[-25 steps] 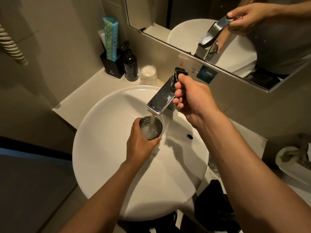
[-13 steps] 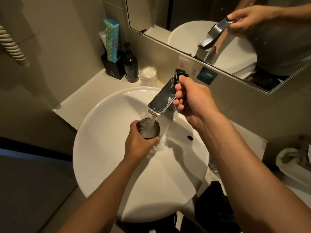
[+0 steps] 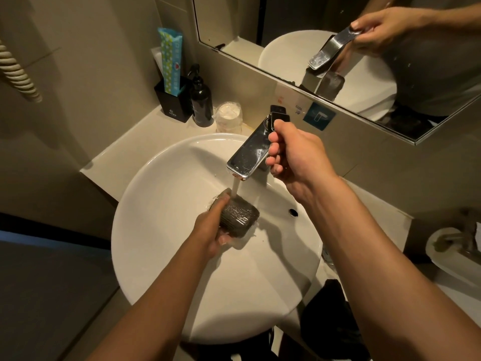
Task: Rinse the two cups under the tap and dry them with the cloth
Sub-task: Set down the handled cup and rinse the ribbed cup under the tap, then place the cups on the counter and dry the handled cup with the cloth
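Note:
A dark cup point(image 3: 239, 217) lies tipped on its side in my left hand point(image 3: 213, 230), over the middle of the white round basin point(image 3: 161, 204). Water runs from the chrome tap point(image 3: 250, 152) straight onto the cup's outer wall and splashes off it. My right hand point(image 3: 294, 157) grips the tap's lever from the right side. A second cup point(image 3: 229, 118), wrapped in clear plastic, stands on the counter behind the basin. A dark cloth-like bundle point(image 3: 330, 321) hangs below the basin's right edge.
A black pump bottle point(image 3: 200, 100) and a black holder with a blue-green packet point(image 3: 171, 100) stand on the counter's back left corner. The mirror point(image 3: 338, 48) above reflects the tap and my hand. A coiled cord point(image 3: 15, 71) hangs at the left wall.
My left hand has tipped the cup from upright, mouth under the stream, onto its side, so the water now hits its outside. My right hand stays on the lever.

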